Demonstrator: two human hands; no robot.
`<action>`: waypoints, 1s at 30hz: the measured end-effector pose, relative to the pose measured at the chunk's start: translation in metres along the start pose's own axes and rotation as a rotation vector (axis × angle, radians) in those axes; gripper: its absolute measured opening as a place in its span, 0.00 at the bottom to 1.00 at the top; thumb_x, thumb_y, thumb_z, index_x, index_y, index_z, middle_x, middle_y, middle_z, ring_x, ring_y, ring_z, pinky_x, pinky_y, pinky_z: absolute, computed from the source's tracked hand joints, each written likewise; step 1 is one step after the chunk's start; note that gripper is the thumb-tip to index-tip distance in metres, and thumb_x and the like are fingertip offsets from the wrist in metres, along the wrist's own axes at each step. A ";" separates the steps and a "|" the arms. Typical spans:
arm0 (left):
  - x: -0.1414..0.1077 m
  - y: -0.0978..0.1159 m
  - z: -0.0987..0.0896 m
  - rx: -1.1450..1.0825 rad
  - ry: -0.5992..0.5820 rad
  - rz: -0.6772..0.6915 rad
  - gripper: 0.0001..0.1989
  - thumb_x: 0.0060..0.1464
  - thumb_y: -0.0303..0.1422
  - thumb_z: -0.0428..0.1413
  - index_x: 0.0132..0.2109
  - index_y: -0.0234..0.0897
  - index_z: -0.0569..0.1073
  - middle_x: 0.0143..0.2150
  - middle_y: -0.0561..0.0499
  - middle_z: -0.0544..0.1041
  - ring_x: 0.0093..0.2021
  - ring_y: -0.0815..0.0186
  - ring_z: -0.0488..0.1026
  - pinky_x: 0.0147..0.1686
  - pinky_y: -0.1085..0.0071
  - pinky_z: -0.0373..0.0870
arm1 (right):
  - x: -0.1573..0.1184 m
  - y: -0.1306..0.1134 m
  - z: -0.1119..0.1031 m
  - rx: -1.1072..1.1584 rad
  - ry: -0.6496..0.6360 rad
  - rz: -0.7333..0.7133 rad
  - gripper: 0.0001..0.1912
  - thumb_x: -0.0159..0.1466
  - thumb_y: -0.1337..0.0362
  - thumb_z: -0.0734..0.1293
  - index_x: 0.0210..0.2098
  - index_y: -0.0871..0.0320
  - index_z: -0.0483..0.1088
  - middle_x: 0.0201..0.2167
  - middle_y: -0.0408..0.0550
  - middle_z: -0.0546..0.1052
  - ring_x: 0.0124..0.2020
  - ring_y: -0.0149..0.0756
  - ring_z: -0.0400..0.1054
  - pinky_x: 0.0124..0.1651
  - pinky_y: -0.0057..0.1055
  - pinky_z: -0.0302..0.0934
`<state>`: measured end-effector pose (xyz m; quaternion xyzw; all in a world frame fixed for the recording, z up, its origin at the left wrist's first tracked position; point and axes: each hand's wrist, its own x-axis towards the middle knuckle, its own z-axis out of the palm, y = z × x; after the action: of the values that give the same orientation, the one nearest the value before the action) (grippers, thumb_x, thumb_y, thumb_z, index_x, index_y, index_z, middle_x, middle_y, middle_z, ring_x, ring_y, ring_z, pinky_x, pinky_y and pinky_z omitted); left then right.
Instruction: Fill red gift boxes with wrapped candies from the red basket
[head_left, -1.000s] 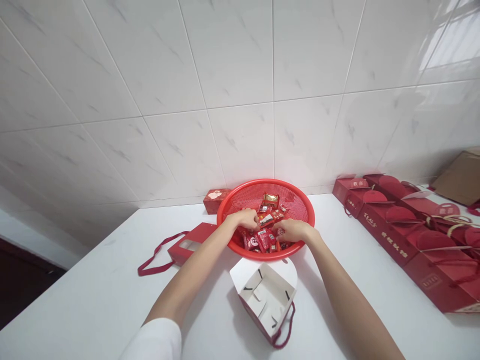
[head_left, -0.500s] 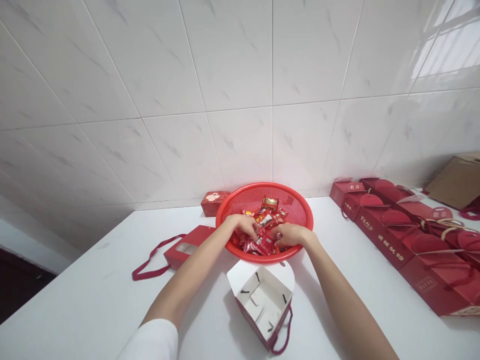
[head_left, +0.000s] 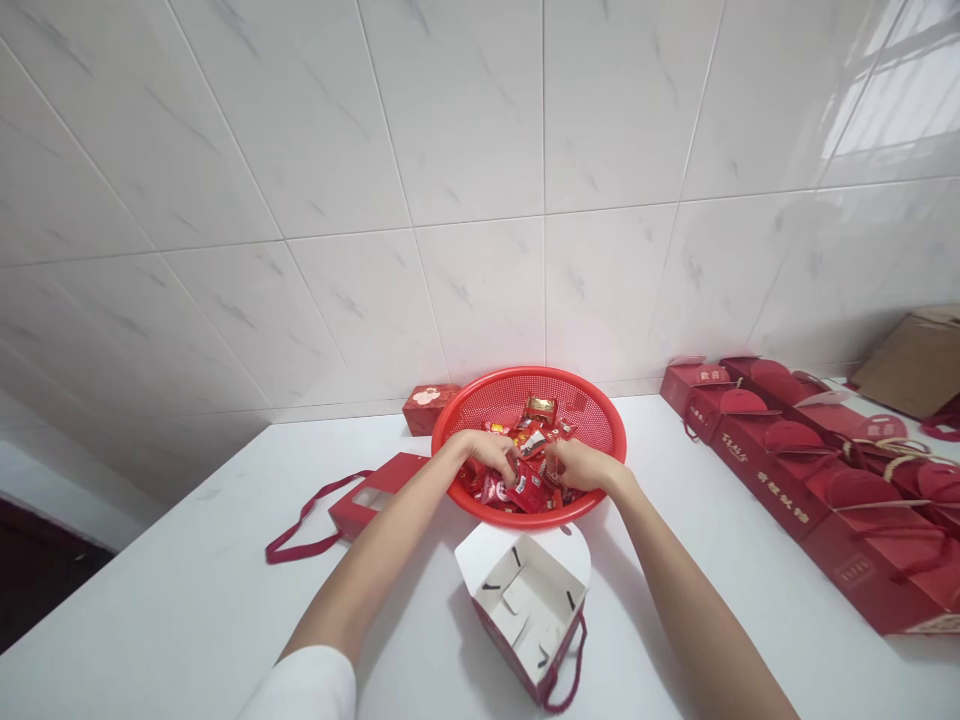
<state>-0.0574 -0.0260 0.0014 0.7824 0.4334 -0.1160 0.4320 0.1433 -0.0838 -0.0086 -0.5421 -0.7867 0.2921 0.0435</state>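
Both my hands reach into a round red plastic basket (head_left: 611, 415) that holds many small wrapped candies (head_left: 531, 488), mostly red. My left hand (head_left: 491, 452) is in the left part of the pile, its fingers curled down beside a red packet. Opposite it, my right hand (head_left: 577, 464) dips in with bent fingers, their tips partly hidden among the wrappers. What either hand grips, if anything, does not show clearly. In front of the basket stands an open gift box (head_left: 525, 610), white inside and dark red outside, with a cord handle. Nothing lies in it except its folded bottom flaps.
Left of the basket lies a red box (head_left: 382, 485) with a ribbon handle (head_left: 300, 550). A small patterned red box (head_left: 429, 408) stands behind it, near the tiled wall (head_left: 480, 290). Rows of closed red gift boxes (head_left: 772, 490) line the right side, with a cardboard box (head_left: 911, 360) beyond.
My right hand has lifted slightly and shifted a little left within the candies. My left hand has stayed almost in place, and the red packet between the hands has shifted a little.
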 end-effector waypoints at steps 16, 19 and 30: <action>0.005 -0.009 -0.005 -0.373 0.559 0.322 0.25 0.39 0.25 0.56 0.49 0.33 0.75 0.44 0.48 0.78 0.38 0.64 0.74 0.37 0.70 0.71 | 0.020 0.029 -0.004 0.744 0.579 -0.060 0.14 0.49 0.68 0.61 0.37 0.56 0.66 0.32 0.46 0.75 0.36 0.38 0.72 0.38 0.33 0.67; 0.009 -0.011 -0.008 -0.386 0.636 0.338 0.22 0.40 0.26 0.56 0.46 0.33 0.75 0.44 0.49 0.77 0.39 0.64 0.73 0.39 0.70 0.70 | 0.019 0.029 -0.006 0.870 0.543 -0.112 0.18 0.45 0.67 0.61 0.37 0.56 0.68 0.29 0.43 0.74 0.32 0.37 0.71 0.36 0.33 0.66; 0.010 -0.010 -0.009 -0.332 0.817 0.405 0.11 0.47 0.27 0.58 0.41 0.34 0.75 0.47 0.47 0.79 0.51 0.60 0.73 0.55 0.65 0.68 | 0.009 0.023 -0.012 1.123 0.401 -0.188 0.16 0.42 0.68 0.67 0.33 0.58 0.73 0.31 0.45 0.78 0.34 0.37 0.72 0.39 0.33 0.68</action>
<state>-0.0613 -0.0107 -0.0040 0.7531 0.4191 0.3579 0.3594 0.1633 -0.0652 -0.0128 -0.4087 -0.5332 0.5501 0.4961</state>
